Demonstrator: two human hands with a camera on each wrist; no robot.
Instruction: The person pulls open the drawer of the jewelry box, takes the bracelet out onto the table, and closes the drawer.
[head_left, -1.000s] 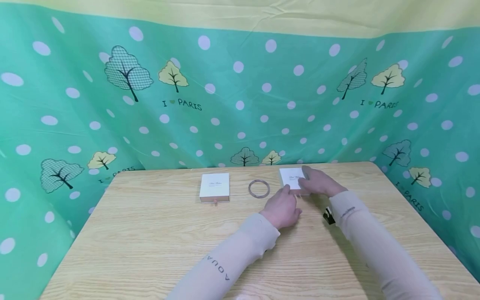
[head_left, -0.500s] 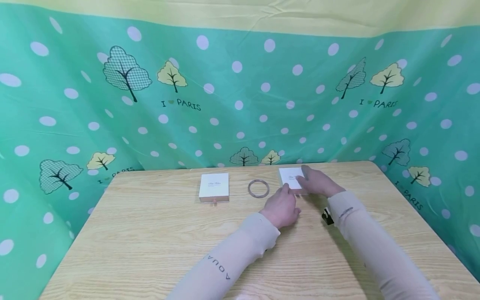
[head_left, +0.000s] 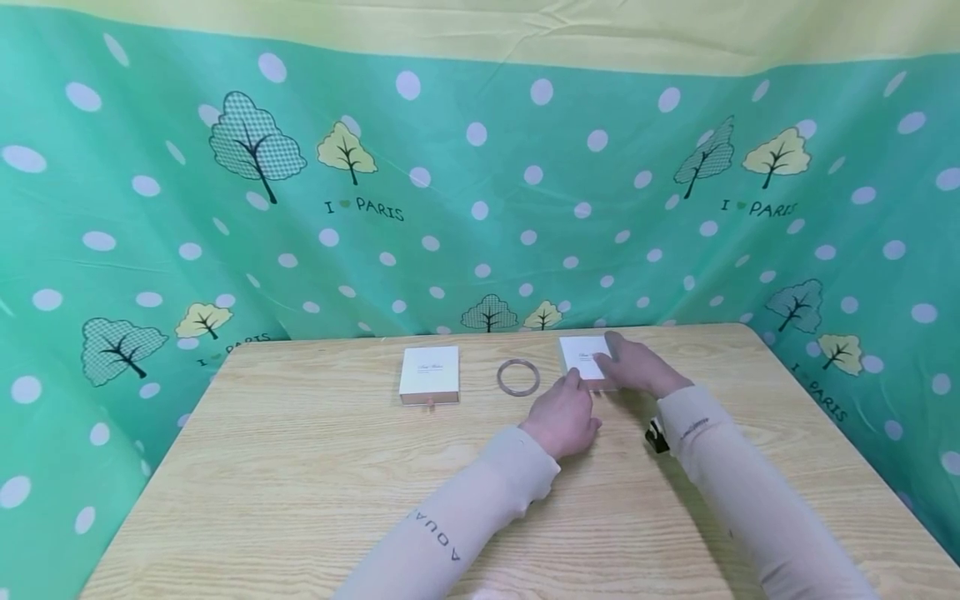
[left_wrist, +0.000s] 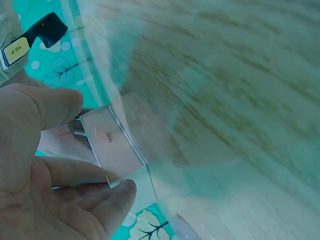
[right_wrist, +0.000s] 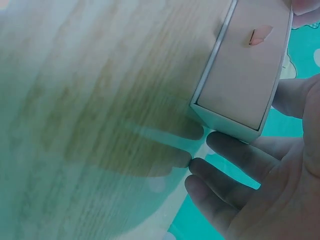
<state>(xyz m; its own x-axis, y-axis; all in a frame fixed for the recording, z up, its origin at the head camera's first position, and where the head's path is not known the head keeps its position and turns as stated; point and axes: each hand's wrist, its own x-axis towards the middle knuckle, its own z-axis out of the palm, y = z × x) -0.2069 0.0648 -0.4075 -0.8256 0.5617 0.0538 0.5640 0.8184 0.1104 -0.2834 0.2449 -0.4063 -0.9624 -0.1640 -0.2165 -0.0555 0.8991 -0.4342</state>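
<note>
The right-hand white drawer box (head_left: 581,350) lies at the back of the table, its pink drawer front (right_wrist: 240,70) and small ribbon pull (right_wrist: 260,35) facing me. My right hand (head_left: 637,367) holds its right side, thumb over the lid and fingers along the side. My left hand (head_left: 562,417) touches the front-left corner with a fingertip; its thumb (left_wrist: 60,107) stands apart from the ribbon pull. The drawer sits flush in its sleeve. To the left lies a thin purplish ring-shaped bangle (head_left: 518,377), touched by neither hand.
A second white drawer box (head_left: 429,375) stands left of the bangle, its ribbon pull toward me. The wooden table (head_left: 300,483) ends at a green dotted curtain (head_left: 480,208). A black wrist camera mount (head_left: 657,436) hangs under the right sleeve.
</note>
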